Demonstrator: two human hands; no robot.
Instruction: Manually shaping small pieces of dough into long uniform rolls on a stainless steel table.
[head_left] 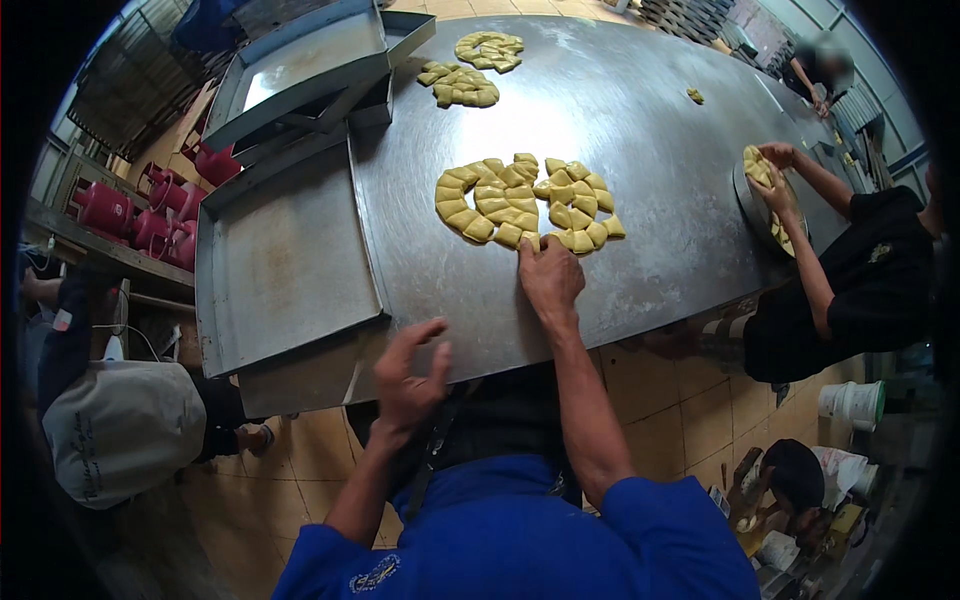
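Yellow, wedge-cut pieces of raw dough [525,203] lie flat on the broad grey sheet-metal counter [650,110], packed edge to edge in two rounded clusters, which probably keeps them within one arm's reach and easy to take one by one; the person's right hand [549,275] rests palm down on the metal at the near rim of those clusters, fingers stretched forward and close together, the fingertips touching or just meeting the nearest pieces, gripping nothing that I can see; the left hand [408,375] hangs in the air above the near edge of the counter, well short of the dough, its fingers spread and loosely curled, open and empty; so the dough sits directly ahead of the right hand and up and to the right of the left; a shallow rectangular grey metal tray [285,265] lies just beside the left hand, overhanging the counter's left edge, bare, perhaps set there to be within reach; more such stacked metal trays [300,70] lean at the far left corner; two smaller heaps of the same yellow dough [475,68] lie well apart at the far end; at the right a co-worker in a black shirt [860,280] presses both hands on another round of dough.
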